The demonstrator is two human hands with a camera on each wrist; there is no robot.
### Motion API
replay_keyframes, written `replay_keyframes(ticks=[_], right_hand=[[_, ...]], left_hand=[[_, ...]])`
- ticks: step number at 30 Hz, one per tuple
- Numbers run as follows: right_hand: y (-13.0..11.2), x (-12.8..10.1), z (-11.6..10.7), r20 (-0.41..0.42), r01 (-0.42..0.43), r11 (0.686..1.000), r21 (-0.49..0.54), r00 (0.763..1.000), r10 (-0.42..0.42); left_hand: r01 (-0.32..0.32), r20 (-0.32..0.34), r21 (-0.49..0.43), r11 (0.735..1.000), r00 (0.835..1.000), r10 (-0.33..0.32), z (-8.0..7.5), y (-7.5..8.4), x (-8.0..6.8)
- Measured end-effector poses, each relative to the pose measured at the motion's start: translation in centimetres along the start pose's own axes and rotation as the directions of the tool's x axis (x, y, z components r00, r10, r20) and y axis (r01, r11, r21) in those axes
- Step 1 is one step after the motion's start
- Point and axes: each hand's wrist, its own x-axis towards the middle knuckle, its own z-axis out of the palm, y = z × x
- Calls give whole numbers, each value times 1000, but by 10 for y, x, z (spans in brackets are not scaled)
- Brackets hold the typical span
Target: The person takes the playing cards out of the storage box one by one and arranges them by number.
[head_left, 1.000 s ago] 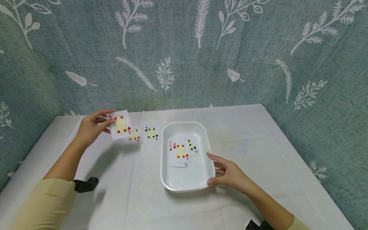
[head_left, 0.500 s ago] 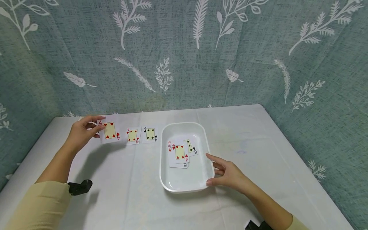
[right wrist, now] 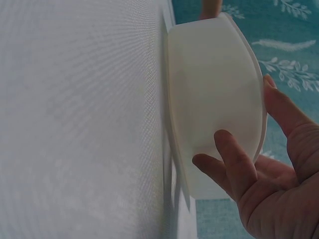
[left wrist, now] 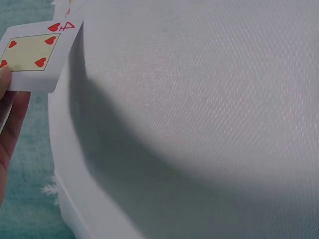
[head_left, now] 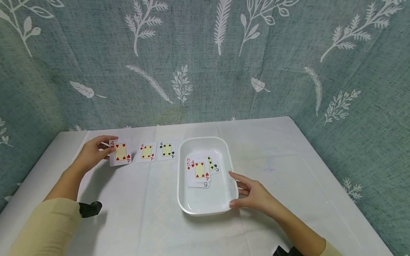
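Observation:
My left hand [head_left: 93,152] pinches a four of hearts playing card [head_left: 120,152] by its left edge, thumb on the face. In the left wrist view the card [left wrist: 35,52] stands tilted at the white cloth; whether its edge touches I cannot tell. To its right lie a four of diamonds [head_left: 146,152] and a four of spades [head_left: 166,150], face up in a row. With spread, bent fingers my right hand [head_left: 256,193] holds the right side of a white plastic tray [head_left: 205,207], thumb at the rim [right wrist: 264,119], other fingertips on the outer wall.
Inside the tray several cards overlap, another four of hearts [head_left: 200,170] on top and a spade card [head_left: 213,165] partly covered. White cloth [head_left: 128,227] covers the table. Green leaf-patterned fabric [head_left: 205,64] hangs behind and at both sides.
My left hand has carried the four of hearts left from over the four of diamonds, then down beside it. The four of diamonds is now uncovered. My right hand stays at the tray.

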Motion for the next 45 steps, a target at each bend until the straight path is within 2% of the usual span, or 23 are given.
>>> replay_keyframes(ticks=[2,12,19,28,31,34,38,40,45], right_hand=[[0,0,0,-1,-2,1000,-6,1000,2],[0,-1,1,10,6,1000,-5,1000,-6],[-1,0,0,8,12,1000,-9,1000,-12],[0,-1,0,1,1,1000,0,1000,-1],[1,-1,0,5,4,1000,8,1000,-4],[1,-1,0,5,3,1000,10,1000,-3],[1,0,0,8,6,1000,7,1000,-6],[1,0,0,7,7,1000,3,1000,-7],[2,-1,0,-1,4,1000,4,1000,-4]], left_hand=[[5,4,9,1000,1000,-5,1,-2,1],[2,-56,189,982,998,9,17,-2,11],[69,-105,253,965,993,-43,33,-2,16],[93,-162,279,956,986,-48,46,-2,14],[108,-143,280,954,987,-70,45,-2,16],[134,-78,262,956,990,-118,42,-4,21],[179,2,232,956,983,-184,35,-5,26],[187,12,223,957,981,-194,33,-6,27],[161,-9,226,961,987,-163,35,-7,28]])
